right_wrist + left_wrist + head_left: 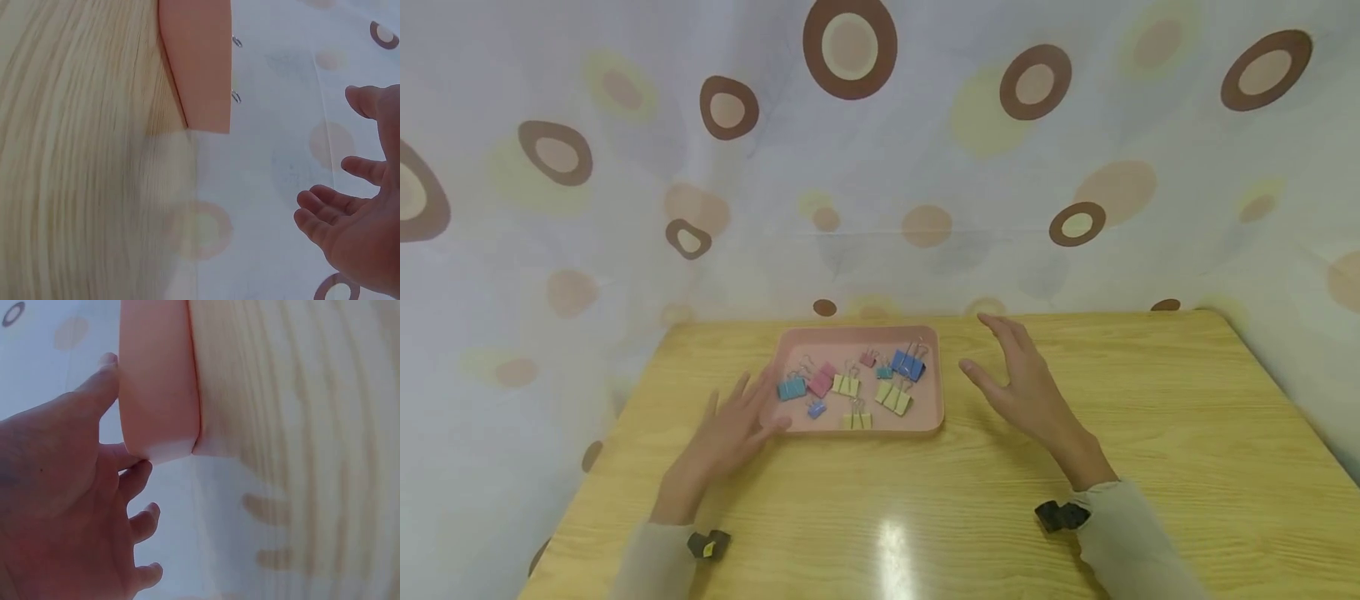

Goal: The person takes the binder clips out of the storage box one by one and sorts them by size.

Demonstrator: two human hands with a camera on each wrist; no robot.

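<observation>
Left hand (733, 429) lies flat on the wooden table (1187, 467), fingers spread and relaxed, fingertips touching the pink tray (859, 336) at its left edge. Binder clips (850, 385) fill the tray. Right hand (1026, 387) hovers beside it, open, gripping nothing.

A pale curtain (880, 167) printed with brown and yellow rings hangs behind a light wooden table (1187, 450).
</observation>
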